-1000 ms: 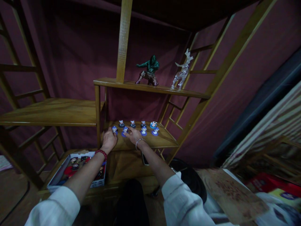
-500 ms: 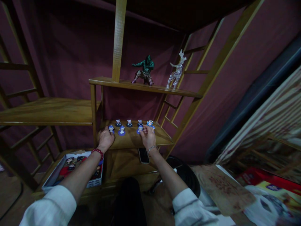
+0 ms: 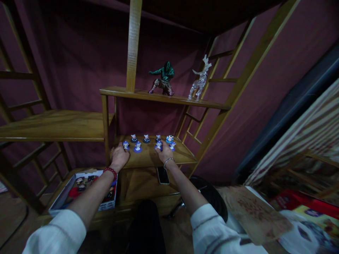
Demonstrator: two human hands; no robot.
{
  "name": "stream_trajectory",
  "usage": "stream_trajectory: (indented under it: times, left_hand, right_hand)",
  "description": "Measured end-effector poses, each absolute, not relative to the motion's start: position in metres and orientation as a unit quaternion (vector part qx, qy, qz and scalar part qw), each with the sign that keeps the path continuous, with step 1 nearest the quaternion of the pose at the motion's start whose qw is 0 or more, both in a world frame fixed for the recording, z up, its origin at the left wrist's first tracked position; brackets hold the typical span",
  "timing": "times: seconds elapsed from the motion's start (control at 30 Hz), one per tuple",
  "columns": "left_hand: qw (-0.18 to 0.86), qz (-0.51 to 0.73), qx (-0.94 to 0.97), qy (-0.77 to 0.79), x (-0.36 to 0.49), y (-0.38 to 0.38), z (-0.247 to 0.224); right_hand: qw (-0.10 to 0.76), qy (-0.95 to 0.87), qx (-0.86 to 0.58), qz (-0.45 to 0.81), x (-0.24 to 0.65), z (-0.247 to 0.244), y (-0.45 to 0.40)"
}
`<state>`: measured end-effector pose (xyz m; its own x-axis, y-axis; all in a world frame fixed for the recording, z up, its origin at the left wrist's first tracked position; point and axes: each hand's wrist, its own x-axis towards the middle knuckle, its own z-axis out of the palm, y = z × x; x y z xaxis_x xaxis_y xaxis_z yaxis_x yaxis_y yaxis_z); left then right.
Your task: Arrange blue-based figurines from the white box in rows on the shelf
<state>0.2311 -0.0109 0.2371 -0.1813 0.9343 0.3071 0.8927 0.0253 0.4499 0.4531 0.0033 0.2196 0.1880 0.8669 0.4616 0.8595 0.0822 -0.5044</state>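
**Finishes: wood, plastic, cloth**

Small figures [image 3: 137, 147], 6 to 8 o'clock: smooth plastic look. Shelf [image 3: 53, 124]: wood, satin sheen. Statue [image 3: 166, 73], 12: metallic green gloss. Deer [image 3: 198, 83], 1: clear, glassy, smooth. Phone [image 3: 163, 176], 6: glossy black front. Sleeves [image 3: 212, 224], 5 and 8: matt cloth.

Stretching left arm [image 3: 95, 194] and right arm [image 3: 185, 188] far | slanting both inward | pinching at left with left hand [image 3: 119, 156] | pinching at right with right hand [image 3: 164, 152]
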Motion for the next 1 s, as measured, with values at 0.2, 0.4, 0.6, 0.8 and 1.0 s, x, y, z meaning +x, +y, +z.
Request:
stream_trajectory:
  times: [0.2, 0.4, 0.6, 0.8, 1.0]
  left_hand:
    - [0.05, 0.28, 0.636, 0.717, 0.23, -0.01, 0.237]
    - [0.06, 0.284, 0.635, 0.716, 0.231, -0.013, 0.241]
    - [0.058, 0.281, 0.639, 0.713, 0.231, -0.014, 0.242]
    - [0.054, 0.28, 0.64, 0.714, 0.23, -0.013, 0.24]
    - [0.054, 0.282, 0.639, 0.714, 0.23, -0.013, 0.241]
  right_hand:
    - [0.329, -0.629, -0.704, 0.009, 0.452, 0.225, 0.005]
    - [0.313, -0.622, -0.718, 0.006, 0.452, 0.228, 0.008]
    - [0.32, -0.621, -0.715, 0.011, 0.452, 0.226, 0.011]
    - [0.316, -0.637, -0.703, 0.031, 0.445, 0.225, 0.013]
    - [0.308, -0.649, -0.694, 0.045, 0.433, 0.229, 0.012]
